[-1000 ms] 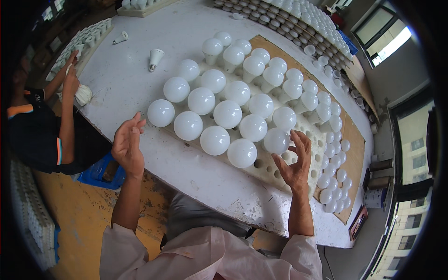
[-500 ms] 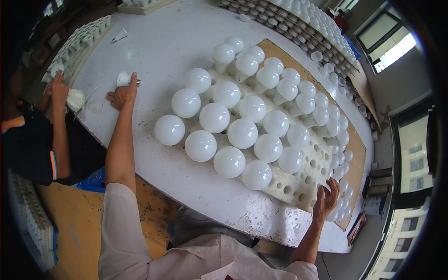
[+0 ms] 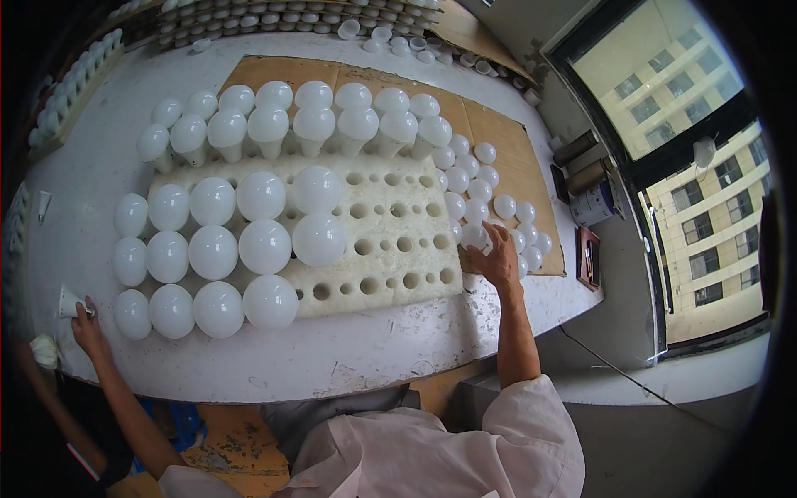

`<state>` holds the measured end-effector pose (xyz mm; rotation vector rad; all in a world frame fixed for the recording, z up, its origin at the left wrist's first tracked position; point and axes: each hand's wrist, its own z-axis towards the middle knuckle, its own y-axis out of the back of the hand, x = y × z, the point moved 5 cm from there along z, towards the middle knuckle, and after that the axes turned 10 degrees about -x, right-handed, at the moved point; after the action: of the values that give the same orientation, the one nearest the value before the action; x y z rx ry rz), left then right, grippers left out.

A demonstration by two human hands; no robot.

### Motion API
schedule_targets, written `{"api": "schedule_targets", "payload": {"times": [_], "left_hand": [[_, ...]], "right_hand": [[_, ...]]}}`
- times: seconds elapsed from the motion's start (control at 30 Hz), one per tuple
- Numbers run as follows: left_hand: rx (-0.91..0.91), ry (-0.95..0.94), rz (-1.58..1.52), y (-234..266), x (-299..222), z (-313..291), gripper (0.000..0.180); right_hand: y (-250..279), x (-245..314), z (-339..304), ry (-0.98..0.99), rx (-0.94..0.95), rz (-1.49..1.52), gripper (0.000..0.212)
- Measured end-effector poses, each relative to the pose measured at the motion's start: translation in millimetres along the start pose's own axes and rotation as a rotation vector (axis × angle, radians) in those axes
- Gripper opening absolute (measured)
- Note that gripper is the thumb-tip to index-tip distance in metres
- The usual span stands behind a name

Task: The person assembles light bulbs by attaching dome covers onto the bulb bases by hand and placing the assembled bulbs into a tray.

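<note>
The outstretched left hand [image 3: 89, 331] grips a bulb base [image 3: 70, 303] near the edge of the table [image 3: 349, 361]; the right hand [image 3: 501, 264], arm extended forward, has its fingers [image 3: 501, 238] around a white dome [image 3: 475, 238] beside the foam block [image 3: 383, 265].

A scuffed white table [image 3: 357, 365] fills the centre. Grey wall [image 3: 627, 307] at four o'clock, crossed by a black cable [image 3: 631, 378]; dark-framed window [image 3: 672, 162] at two to three, pale building [image 3: 722, 228] outside in daylight. Worn yellow floor [image 3: 237, 448] at seven.
</note>
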<state>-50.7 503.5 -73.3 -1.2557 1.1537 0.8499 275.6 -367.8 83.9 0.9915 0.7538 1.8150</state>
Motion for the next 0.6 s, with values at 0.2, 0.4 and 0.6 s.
{"api": "schedule_targets", "payload": {"times": [0.2,0.4,0.6], "left_hand": [[0.107,0.122,-0.205,-7.3,-59.2,-208.3,0.03],[0.315,-0.042,-0.012,-14.4,-72.3,-321.5,0.042],[0.991,-0.009,0.126,-88.7,-70.1,-435.3,0.062]], "right_hand": [[-20.5,7.5,16.2,0.046,0.275,-0.185,0.068],[10.8,3.7,17.1,0.002,-0.051,0.024,0.064],[17.3,32.5,-30.2,-0.467,0.155,1.763,0.065]]}}
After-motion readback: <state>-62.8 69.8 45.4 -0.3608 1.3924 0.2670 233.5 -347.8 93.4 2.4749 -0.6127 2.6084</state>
